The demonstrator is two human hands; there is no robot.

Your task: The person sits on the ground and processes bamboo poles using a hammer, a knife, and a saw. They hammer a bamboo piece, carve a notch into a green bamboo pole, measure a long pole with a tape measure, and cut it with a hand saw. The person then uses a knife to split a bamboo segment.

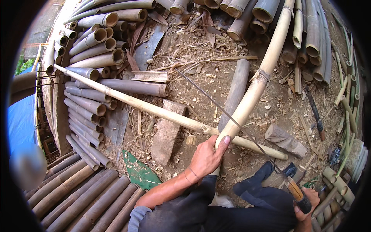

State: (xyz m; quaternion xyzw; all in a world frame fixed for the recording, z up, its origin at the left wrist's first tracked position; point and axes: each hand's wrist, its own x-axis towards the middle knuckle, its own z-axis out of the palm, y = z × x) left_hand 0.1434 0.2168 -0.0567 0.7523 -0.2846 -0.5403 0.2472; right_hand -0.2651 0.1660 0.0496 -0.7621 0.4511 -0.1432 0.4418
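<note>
My left hand (206, 156) is closed around the near end of a thick pale bamboo pole (266, 71), which runs up and away to the right. The thumb lies on top of its end. In my right hand (308, 203), low at the right, is the wood-and-black handle of a hand saw (296, 192). Its long, narrow blade, seen nearly edge-on, slants up to the left and crosses the held pole just beyond my left hand; teeth cannot be made out. A thinner pale bamboo pole (154, 110) lies crosswise under the held one. A grey bamboo piece (236, 87) lies behind.
Stacked bamboo tubes (96, 56) fill the left side, with more (266, 11) at the far right. A wooden block (166, 133), a short log (285, 140) and a dark-bladed knife (315, 112) lie on the chip-strewn ground. Bamboo slats (83, 189) are at lower left.
</note>
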